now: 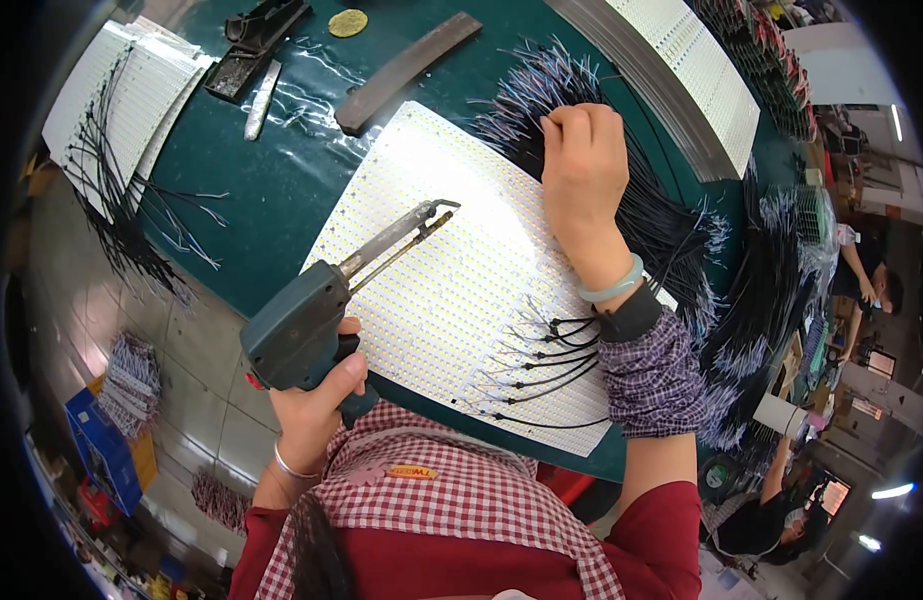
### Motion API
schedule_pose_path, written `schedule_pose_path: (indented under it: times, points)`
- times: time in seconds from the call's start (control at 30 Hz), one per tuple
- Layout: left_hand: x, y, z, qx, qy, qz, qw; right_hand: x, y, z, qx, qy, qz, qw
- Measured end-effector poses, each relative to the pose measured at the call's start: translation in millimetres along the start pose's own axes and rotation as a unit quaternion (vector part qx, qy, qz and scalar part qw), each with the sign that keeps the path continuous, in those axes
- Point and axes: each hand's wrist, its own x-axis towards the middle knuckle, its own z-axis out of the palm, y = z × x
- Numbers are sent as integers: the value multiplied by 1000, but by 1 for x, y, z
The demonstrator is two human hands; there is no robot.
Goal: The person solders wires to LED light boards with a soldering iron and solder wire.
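Note:
A dark green soldering gun (299, 325) is gripped by its handle in my left hand (316, 400), with the thumb on the near side. Its metal barrel slants up to the right, and the tip hangs over a white LED board sheet (411, 270) dotted with small yellow chips. Short black cables (556, 375) with bare split ends lie in a row across the sheet's lower right. Beyond the sheet's upper right edge, my right hand (586, 165) pinches at the end of a thick bundle of black cables (656, 220). Its fingertips are partly hidden.
A curved dark metal bar (406, 72), a black tool holder (246, 50), a silver solder bar (262, 101) and a round yellow pad (348, 23) lie at the back. Stacked boards (131, 90) are far left, more (671, 70) back right. Other people sit at right.

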Motion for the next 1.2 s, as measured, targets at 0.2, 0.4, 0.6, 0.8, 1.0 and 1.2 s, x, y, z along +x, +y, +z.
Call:
schedule_pose_path:
  times: [0.2, 0.4, 0.6, 0.8, 1.0, 1.2]
  points:
    - [1, 0, 2, 1, 10, 7, 1000, 13, 4, 2, 50, -37, 25, 998]
    - [0, 0, 1, 5, 7, 9, 1000, 20, 6, -9, 179, -71, 131, 973]
    - [1, 1, 5, 28, 1, 11, 1000, 29, 6, -43, 265, -98, 187, 941]
    - [1, 4, 12, 47, -5, 8, 999, -2, -11, -109, 364, -189, 298, 862]
    - [-2, 5, 25, 80, -36, -6, 996, -63, -34, -128, 373, -220, 444, 784]
    - [-3, 3, 26, 128, -138, -20, 982, -87, -40, -128, 364, -196, 466, 782]
